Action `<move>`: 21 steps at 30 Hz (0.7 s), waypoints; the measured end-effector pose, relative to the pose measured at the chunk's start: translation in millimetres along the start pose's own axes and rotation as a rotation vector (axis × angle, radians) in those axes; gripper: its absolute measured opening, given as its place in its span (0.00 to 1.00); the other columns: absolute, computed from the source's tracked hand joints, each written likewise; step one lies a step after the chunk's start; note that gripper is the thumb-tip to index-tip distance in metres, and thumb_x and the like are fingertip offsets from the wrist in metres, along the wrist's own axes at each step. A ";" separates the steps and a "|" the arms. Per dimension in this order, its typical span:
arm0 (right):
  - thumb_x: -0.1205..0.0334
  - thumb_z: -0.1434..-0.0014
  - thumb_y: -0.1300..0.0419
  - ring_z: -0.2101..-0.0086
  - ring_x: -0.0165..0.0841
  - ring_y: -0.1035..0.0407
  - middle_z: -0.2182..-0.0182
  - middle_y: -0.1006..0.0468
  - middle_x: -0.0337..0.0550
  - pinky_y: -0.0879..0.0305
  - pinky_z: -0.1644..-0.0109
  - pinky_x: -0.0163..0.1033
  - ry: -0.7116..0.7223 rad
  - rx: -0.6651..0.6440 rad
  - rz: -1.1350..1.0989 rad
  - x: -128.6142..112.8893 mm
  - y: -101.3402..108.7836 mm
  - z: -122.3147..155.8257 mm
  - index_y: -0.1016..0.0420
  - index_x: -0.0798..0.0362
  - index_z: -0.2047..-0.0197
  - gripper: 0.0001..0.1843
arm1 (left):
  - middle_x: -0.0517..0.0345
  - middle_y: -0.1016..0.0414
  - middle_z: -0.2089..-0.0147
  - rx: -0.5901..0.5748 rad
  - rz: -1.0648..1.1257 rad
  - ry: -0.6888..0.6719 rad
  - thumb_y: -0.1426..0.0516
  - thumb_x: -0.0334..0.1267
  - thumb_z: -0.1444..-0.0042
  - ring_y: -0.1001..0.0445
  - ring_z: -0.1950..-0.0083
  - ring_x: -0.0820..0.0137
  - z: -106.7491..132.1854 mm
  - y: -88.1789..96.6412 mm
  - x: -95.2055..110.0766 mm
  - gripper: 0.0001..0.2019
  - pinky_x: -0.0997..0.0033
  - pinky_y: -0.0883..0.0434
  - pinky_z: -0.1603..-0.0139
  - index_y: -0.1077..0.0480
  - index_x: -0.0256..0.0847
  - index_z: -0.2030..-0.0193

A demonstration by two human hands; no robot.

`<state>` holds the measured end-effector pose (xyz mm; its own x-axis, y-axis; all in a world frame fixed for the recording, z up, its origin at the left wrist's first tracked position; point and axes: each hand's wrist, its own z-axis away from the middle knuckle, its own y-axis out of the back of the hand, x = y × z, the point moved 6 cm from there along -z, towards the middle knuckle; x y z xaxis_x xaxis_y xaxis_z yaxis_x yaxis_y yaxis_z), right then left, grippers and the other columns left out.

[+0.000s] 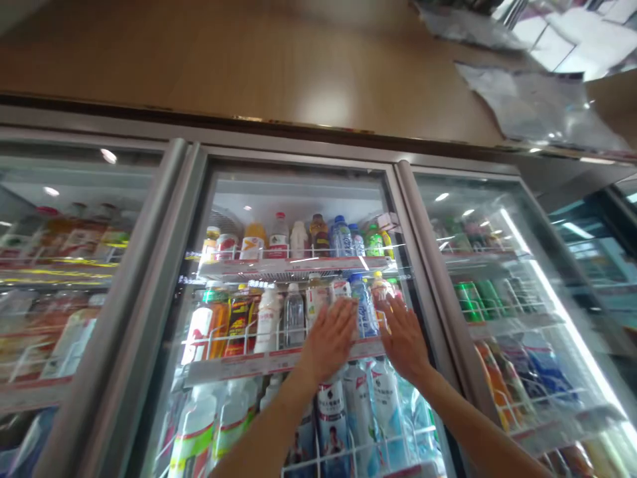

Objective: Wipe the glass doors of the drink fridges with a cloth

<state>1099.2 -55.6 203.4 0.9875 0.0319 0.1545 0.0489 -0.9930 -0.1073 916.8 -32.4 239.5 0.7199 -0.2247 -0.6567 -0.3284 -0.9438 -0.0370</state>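
Observation:
My left hand is raised with flat, outstretched fingers before the middle glass door of a drinks cooler. Beside it, my right hand is held up the same way, fingers apart. Neither hand holds anything. Whether the palms touch the glass, I cannot tell. Between the hands shows a blue-labelled bottle on the second shelf. To the left on that shelf stand a white bottle and a clear bottle. Below my wrists are tall white-labelled bottles, partly hidden by my forearms.
Metal door frames divide the cooler, and more drinks stand behind the left and right doors. The top shelf bears a row of bottles. A wooden panel runs above, with clear plastic sheeting at its right.

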 end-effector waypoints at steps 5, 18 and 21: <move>0.62 0.36 0.57 0.37 0.42 0.53 0.37 0.43 0.51 0.49 0.39 0.56 -0.055 0.006 -0.060 21.7 -3.4 6.5 0.55 0.52 0.33 0.29 | 0.43 0.46 0.34 0.004 -0.159 0.523 0.57 0.42 0.39 0.50 0.32 0.56 9.0 10.1 -42.0 0.23 0.47 0.46 0.38 0.41 0.35 0.39; 0.63 0.37 0.56 0.36 0.40 0.56 0.36 0.45 0.49 0.52 0.36 0.53 0.079 -0.001 -0.246 19.5 -7.7 14.3 0.58 0.51 0.32 0.31 | 0.52 0.49 0.32 -0.073 -0.148 0.269 0.55 0.43 0.39 0.58 0.30 0.61 29.2 5.7 41.1 0.24 0.53 0.50 0.34 0.45 0.39 0.37; 0.63 0.37 0.56 0.36 0.40 0.56 0.36 0.46 0.49 0.52 0.36 0.53 0.104 0.003 -0.258 21.4 -7.5 24.2 0.60 0.51 0.32 0.31 | 0.57 0.48 0.32 -0.085 -0.104 0.062 0.54 0.44 0.39 0.56 0.30 0.64 48.7 8.6 58.2 0.24 0.57 0.53 0.33 0.45 0.42 0.37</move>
<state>1123.6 -44.8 183.8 0.9216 0.2719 0.2771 0.2976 -0.9531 -0.0544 926.1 -41.8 164.3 0.7843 -0.1370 -0.6050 -0.1991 -0.9793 -0.0364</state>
